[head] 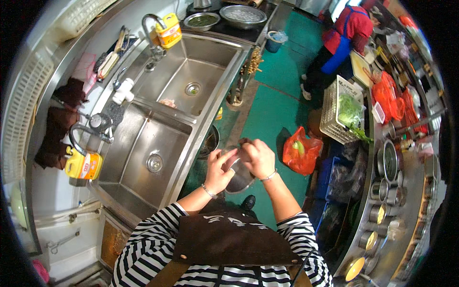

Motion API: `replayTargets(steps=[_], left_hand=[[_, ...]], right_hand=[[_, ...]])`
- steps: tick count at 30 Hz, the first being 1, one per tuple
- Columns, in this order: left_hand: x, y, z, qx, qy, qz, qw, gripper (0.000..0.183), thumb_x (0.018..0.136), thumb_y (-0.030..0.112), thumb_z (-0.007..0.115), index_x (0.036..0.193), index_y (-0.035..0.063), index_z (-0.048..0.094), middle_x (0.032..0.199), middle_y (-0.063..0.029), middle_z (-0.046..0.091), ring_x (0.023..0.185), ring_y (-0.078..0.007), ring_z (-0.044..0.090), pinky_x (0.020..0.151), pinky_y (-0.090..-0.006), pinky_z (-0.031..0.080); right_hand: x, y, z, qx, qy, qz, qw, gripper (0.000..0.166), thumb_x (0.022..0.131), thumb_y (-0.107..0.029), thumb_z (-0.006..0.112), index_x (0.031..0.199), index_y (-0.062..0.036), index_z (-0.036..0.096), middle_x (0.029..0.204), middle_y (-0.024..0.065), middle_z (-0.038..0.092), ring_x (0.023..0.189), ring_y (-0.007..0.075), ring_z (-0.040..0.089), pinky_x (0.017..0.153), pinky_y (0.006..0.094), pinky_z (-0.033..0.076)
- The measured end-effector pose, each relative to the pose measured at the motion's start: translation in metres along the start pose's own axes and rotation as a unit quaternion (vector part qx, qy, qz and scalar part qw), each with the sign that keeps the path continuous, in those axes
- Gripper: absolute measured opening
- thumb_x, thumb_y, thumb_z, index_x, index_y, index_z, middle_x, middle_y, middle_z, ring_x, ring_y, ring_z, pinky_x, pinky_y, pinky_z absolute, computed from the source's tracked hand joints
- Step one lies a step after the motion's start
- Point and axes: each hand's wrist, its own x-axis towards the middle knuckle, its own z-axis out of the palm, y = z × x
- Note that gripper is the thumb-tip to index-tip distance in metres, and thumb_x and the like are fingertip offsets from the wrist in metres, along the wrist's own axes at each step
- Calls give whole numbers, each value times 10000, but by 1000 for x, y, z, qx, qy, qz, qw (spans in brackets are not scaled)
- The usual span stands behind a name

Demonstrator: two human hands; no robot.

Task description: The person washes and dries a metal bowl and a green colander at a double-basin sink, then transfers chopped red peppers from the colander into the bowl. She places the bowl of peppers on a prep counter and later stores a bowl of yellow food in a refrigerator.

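My left hand (221,172) and my right hand (256,158) are raised close together in front of my apron. Both are on a thin, partly see-through piece, perhaps a plastic bag, blurred between the fingers. Its exact kind cannot be told. Below the hands a round, dark-looking metal bowl or pan (241,181) shows in part; what supports it is hidden. To the left lies a two-basin stainless steel sink (172,158), with a small pinkish scrap (168,103) at the divider between its basins.
A red plastic bag (303,152) with a green vegetable stands on the green floor. A co-worker (346,39) bends over the right counter, near a white crate (331,107) of greens. Yellow jugs (84,163) stand by the taps. Metal bowls (243,16) rest beyond the sink.
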Motion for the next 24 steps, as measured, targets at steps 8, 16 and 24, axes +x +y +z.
replayTargets(steps=[8, 16, 24], left_hand=[[-2, 2, -77, -42, 182, 80, 979, 598, 601, 49, 512, 1199, 46, 496, 1128, -126, 413, 1020, -253, 443, 888, -344, 360], [-76, -120, -200, -507, 470, -103, 715, 248, 819, 115, 480, 1015, -32, 517, 1038, -142, 564, 989, -278, 533, 890, -444, 422], [-163, -110, -189, -456, 571, -163, 662, 265, 839, 178, 474, 1008, -23, 514, 1082, -138, 520, 1052, -295, 483, 865, -531, 437]], right_hand=[[-52, -29, 103, 538, -161, 424, 711, 251, 797, -198, 642, 914, 8, 560, 754, 14, 591, 653, 98, 528, 615, 259, 463], [46, -58, 105, 206, -131, 44, 969, 367, 680, -246, 715, 951, -71, 540, 790, 106, 572, 716, 271, 585, 639, 334, 484], [169, 11, 158, -100, -422, -171, 884, 692, 702, -425, 647, 1303, -206, 383, 1265, 166, 395, 1199, 352, 334, 977, 488, 285]])
